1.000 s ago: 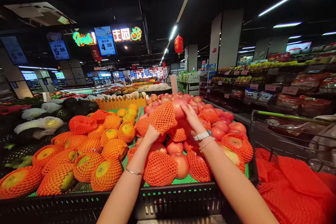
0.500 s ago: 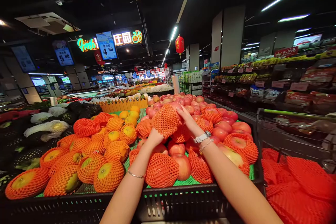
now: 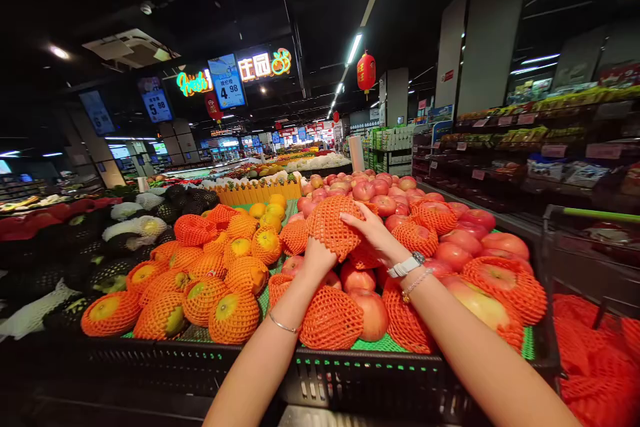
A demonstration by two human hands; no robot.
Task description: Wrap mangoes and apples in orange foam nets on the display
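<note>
Both my hands are raised over a heap of red apples (image 3: 453, 255) in a black crate (image 3: 350, 380). Between them is an apple wrapped in orange foam netting (image 3: 330, 223). My left hand (image 3: 319, 258) grips it from below with closed fingers. My right hand (image 3: 373, 232), with a white watch on the wrist, is curled over its right side and top. The apple itself is almost fully covered by the net. More netted apples (image 3: 331, 319) lie just beneath my hands.
Left of the apples lie netted orange-green mangoes (image 3: 233, 315), then dark fruit in white and black nets (image 3: 125, 230). A cart with loose red nets (image 3: 595, 360) stands at the right. Shelves (image 3: 530, 160) line the aisle; price signs (image 3: 227, 82) hang above.
The net has been drawn over the apple, which showed bare red a second ago. My hands have dropped slightly closer to the pile. The view has swung left.
</note>
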